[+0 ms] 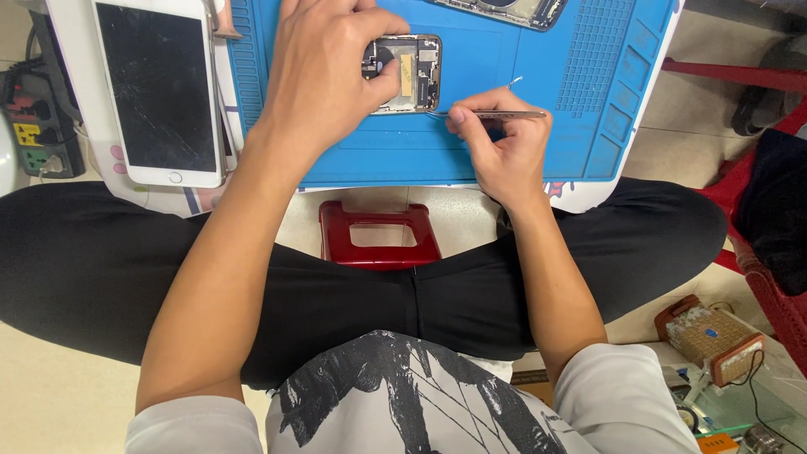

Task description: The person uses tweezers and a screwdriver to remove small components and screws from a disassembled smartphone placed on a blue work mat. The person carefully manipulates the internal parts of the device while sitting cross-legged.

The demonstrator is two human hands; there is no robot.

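We press the opened phone [406, 71] under our left hand [328, 71] fingers; right hand [496, 143] pinches tweezers [487, 113], tip at its edge. A slip may scratch the parts inside.

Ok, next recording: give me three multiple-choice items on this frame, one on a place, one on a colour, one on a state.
1. Where does the white phone lie?
A. On the red stool
B. Left of the blue mat
C. In the person's lap

2. What colour is the mat under the opened phone?
A. Blue
B. Green
C. Grey

3. What is the right hand doing?
A. Resting open on the knee
B. Gripping tweezers pointed at the opened phone
C. Holding a cup

Answers:
1. B, it lies face up just past the mat's left edge.
2. A, the mat is bright blue all round the opened phone.
3. B, the fingers pinch the thin metal tweezers, tip at the phone's corner, while the left hand presses on the phone.
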